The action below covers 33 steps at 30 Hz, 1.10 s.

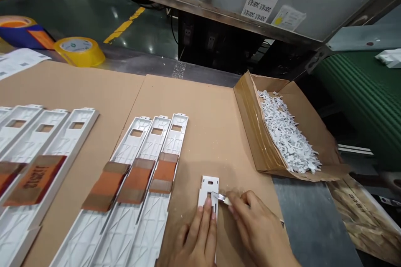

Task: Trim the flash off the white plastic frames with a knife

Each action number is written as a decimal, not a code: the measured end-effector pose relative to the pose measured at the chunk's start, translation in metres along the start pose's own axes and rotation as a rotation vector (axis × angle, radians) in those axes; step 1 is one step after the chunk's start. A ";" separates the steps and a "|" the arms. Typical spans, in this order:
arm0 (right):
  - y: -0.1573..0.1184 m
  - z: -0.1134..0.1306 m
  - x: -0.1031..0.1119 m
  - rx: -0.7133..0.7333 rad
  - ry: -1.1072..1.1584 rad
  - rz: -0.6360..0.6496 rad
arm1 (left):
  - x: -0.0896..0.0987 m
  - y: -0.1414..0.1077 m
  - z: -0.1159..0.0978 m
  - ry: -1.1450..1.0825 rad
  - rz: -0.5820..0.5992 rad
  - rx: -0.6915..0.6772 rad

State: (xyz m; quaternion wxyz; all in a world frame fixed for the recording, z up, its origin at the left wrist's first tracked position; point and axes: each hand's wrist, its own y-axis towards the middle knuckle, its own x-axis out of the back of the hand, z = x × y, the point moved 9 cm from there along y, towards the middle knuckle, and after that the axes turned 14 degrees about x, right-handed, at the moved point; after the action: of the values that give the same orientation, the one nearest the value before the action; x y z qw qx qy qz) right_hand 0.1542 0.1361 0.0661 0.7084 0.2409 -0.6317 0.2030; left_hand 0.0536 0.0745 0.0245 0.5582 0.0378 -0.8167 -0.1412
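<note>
A narrow white plastic part (210, 184) with slots and a small window lies on the cardboard in front of me. My left hand (200, 238) rests on it, fingers stretched out flat along its face. My right hand (255, 225) pinches a small knife (222, 198) with a metal blade and a pale handle. The blade's tip is at the part's right side, beside the window and just beyond my left fingertips. My left palm and fingers hide the near portion of the part.
Long white plastic channels (139, 142) with orange-brown taped pads (135, 180) lie in rows to the left. At right is a cut cardboard box (253, 129) of small white pieces (286, 137). Tape rolls (79, 52) stand at the back left; a green conveyor belt (363, 96) runs far right.
</note>
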 end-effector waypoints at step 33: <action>0.012 0.002 -0.009 0.134 -0.103 0.138 | 0.004 0.003 -0.003 0.032 -0.024 0.001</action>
State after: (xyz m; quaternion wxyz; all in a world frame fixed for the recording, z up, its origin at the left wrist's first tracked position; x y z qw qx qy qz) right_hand 0.1444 0.1441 0.0584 0.6417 0.2540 -0.6671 0.2804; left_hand 0.0548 0.0762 0.0298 0.5693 0.0501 -0.8073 -0.1469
